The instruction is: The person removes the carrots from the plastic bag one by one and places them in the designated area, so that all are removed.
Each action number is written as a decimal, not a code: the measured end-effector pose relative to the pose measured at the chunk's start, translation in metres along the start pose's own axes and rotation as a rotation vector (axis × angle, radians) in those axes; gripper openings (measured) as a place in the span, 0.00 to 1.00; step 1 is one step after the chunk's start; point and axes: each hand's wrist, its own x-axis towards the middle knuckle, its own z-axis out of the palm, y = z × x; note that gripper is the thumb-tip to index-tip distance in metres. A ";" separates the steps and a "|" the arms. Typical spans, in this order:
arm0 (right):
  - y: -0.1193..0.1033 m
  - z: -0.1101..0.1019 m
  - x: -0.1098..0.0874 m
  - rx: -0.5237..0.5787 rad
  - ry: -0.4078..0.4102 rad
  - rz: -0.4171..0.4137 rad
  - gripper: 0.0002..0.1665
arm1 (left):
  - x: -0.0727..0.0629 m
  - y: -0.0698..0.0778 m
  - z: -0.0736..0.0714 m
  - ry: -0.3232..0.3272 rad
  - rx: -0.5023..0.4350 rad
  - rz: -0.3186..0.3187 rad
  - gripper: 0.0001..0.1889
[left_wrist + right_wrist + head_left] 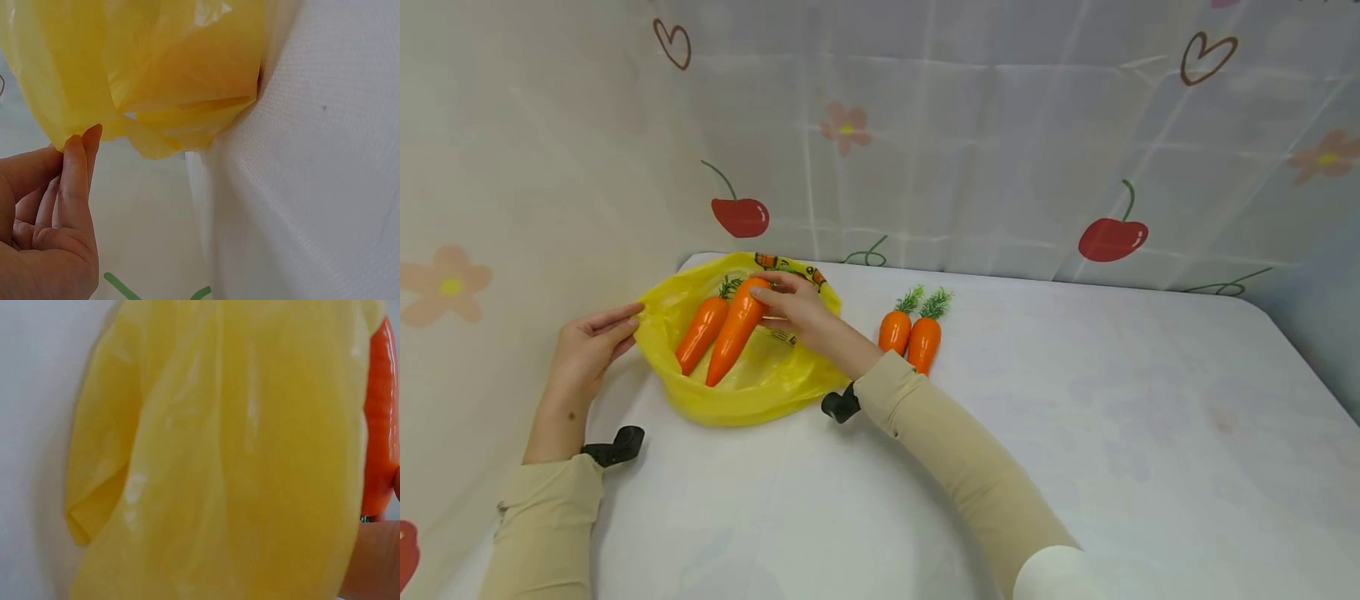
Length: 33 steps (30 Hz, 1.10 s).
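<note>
A yellow plastic bag point(730, 408) lies with its mouth spread wide at the left of the table. My left hand point(583, 350) pinches the bag's left rim between thumb and fingertips, which the left wrist view shows closely. Inside the bag rests one orange carrot point(702, 332) with green leaves. My right hand point(801, 308) grips a second carrot point(736, 333) near its thick top, tilted over the bag's opening beside the first. In the right wrist view the bag's yellow side point(250, 456) hides most of the hand, and part of the held carrot point(380, 425) shows at the right edge.
Two more carrots, a left one point(895, 332) and a right one point(924, 340), lie side by side right of the bag, partly behind my right forearm. A white-covered table point(1112, 433) spans the view, with a patterned curtain point(970, 150) behind it.
</note>
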 end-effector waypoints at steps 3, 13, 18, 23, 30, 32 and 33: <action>-0.007 -0.008 -0.006 -0.002 0.011 -0.007 0.20 | -0.001 0.001 0.001 -0.010 -0.021 -0.001 0.11; -0.026 -0.040 -0.026 -0.025 -0.011 -0.068 0.23 | -0.001 0.001 0.001 -0.034 -0.071 0.006 0.12; -0.034 -0.058 -0.040 -0.030 0.017 -0.086 0.24 | 0.000 0.000 0.000 -0.045 -0.072 0.016 0.12; -0.039 -0.074 -0.054 -0.043 0.053 -0.089 0.25 | 0.001 -0.001 -0.002 -0.043 -0.072 0.012 0.13; -0.044 -0.096 -0.070 -0.089 0.097 -0.076 0.24 | 0.001 -0.001 -0.002 -0.038 -0.065 0.018 0.13; -0.044 -0.103 -0.075 -0.094 0.110 -0.058 0.24 | 0.002 -0.002 -0.002 -0.037 -0.063 0.019 0.13; -0.045 -0.107 -0.077 -0.093 0.114 -0.052 0.24 | 0.002 -0.003 -0.002 -0.037 -0.061 0.019 0.13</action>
